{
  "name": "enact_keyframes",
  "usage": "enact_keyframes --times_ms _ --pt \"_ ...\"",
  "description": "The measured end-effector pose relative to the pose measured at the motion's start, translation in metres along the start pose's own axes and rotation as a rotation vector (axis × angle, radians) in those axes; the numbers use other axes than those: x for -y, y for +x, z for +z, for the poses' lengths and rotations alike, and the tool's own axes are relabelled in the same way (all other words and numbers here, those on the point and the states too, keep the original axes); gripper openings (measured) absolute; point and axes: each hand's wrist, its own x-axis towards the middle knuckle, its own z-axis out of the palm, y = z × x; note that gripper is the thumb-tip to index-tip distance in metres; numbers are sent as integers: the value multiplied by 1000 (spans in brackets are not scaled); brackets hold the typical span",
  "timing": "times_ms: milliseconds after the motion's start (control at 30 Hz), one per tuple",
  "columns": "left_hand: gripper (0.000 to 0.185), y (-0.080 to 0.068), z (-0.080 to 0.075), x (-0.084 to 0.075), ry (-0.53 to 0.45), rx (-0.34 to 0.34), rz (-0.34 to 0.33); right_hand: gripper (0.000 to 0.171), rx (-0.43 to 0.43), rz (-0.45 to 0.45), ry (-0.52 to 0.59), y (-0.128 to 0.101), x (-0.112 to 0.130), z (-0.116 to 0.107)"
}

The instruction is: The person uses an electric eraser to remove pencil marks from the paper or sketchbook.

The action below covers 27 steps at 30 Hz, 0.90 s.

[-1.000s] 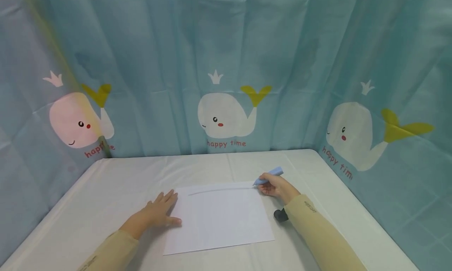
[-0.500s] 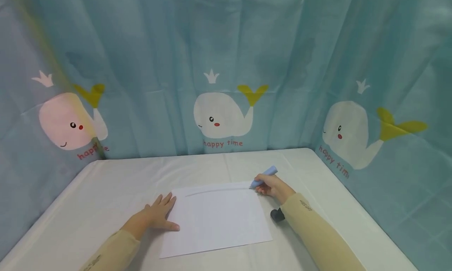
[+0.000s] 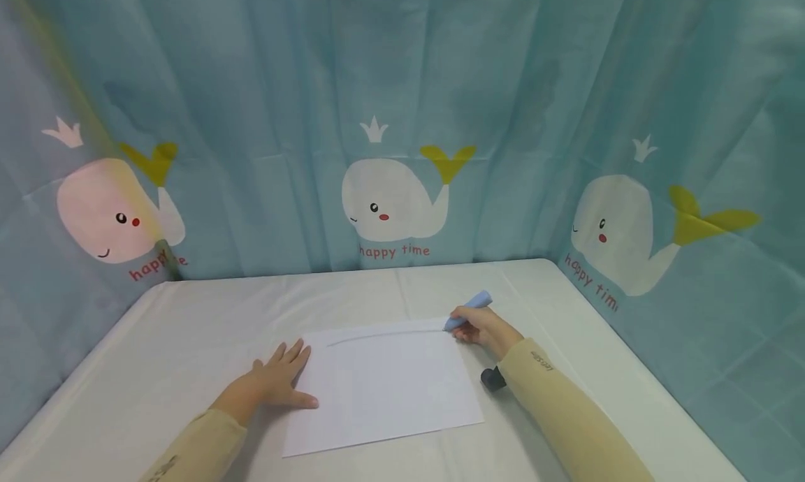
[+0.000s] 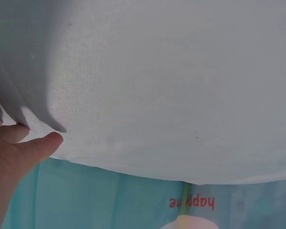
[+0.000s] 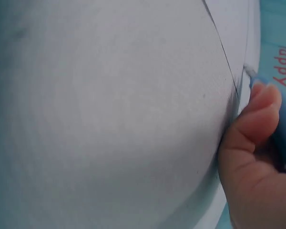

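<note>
Right hand (image 3: pixel 479 325) grasping blue pen (image 3: pixel 481 300) at far right corner of paper (image 3: pixel 383 391).
Pen is slanted, tip at the right end of a thin curved line (image 3: pixel 377 335) near the sheet's far edge; thumb and fingers pinch the barrel, forearm angled in from the near right. Left hand (image 3: pixel 274 384) gripping nothing, fingers spread and extended at the sheet's left edge, thumb over the paper. Black object (image 3: pixel 492 379), partly hidden, beside the right sleeve (image 3: pixel 560 412). White-covered table (image 3: pixel 214 321) beneath; blue whale-print curtain (image 3: pixel 277 105) behind.
</note>
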Motion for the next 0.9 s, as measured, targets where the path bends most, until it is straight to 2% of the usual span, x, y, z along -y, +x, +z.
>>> enact_keyframes --times_ms 300,667,900 --pt "112 -2 -3 -5 -2 -5 6 16 -9 13 7 1 -1 1" --pt "112 -3 -5 -7 -4 -8 -6 19 66 -1 64 -1 0 -4" --pt "112 -4 -6 -10 10 -6 -20 13 10 2 83 3 0 -2"
